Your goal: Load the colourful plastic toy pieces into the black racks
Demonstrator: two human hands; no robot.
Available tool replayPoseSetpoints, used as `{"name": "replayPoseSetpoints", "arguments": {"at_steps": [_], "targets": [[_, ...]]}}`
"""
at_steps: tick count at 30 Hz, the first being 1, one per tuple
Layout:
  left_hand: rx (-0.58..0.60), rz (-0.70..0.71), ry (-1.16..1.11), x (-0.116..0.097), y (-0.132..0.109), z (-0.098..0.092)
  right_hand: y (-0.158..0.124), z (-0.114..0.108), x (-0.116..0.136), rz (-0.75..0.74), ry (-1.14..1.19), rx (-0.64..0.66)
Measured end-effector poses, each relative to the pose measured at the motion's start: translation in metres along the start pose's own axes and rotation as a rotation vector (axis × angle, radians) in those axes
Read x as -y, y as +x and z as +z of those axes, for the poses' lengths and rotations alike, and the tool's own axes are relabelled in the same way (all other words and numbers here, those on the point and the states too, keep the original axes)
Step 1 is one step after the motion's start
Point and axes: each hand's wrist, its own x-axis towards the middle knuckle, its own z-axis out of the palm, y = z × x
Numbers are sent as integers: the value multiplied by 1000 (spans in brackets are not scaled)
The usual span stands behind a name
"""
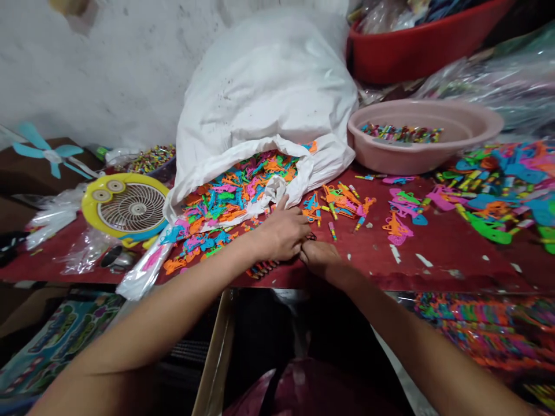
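My left hand (282, 234) and my right hand (321, 257) meet over the front of the red table. Both have curled fingers pressed together; a small dark bit shows between them, too small to name. One finger of my left hand points up toward the bag's mouth. Below my left wrist lies a row of small striped sticks (262, 269). Just beyond the hands, a big white sack (269, 86) lies with its mouth toward me, spilling bright plastic pieces (229, 190). To the right of my hands are orange pieces joined to striped sticks (342, 201).
A pink basin (390, 159) holds striped sticks, with a red tub (390, 55) behind it. Colourful assembled pieces (498, 196) are heaped at right. On the left stand a yellow fan (136, 209) and a metal cup (118, 258). The red tabletop (455, 266) carries white scraps.
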Motion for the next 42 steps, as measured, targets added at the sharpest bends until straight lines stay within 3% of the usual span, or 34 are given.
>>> {"name": "replayPoseSetpoints", "arguments": {"at_steps": [3,7,10,25,31,33,35,38,42], "targets": [[120,57,116,0,8,0,-2,-4,-8,-59,-97,1],[243,86,273,-3,15,9,-5,2,-21,-300,-146,-160],[289,128,332,-5,15,18,-6,12,-27,-380,-145,-224],[312,48,268,-1,29,37,3,15,-33,-355,-190,-181],[376,94,288,1,32,31,1,16,-33,-358,-166,-193],[316,94,239,6,24,22,0,16,-33,-361,-152,-203],[149,26,169,11,11,11,-3,16,-30,-350,-140,-209],[-73,-216,132,15,-17,-1,-13,17,-20,-288,-127,-211],[12,-329,127,10,-51,-2,-37,26,6,-247,-92,-233]]}}
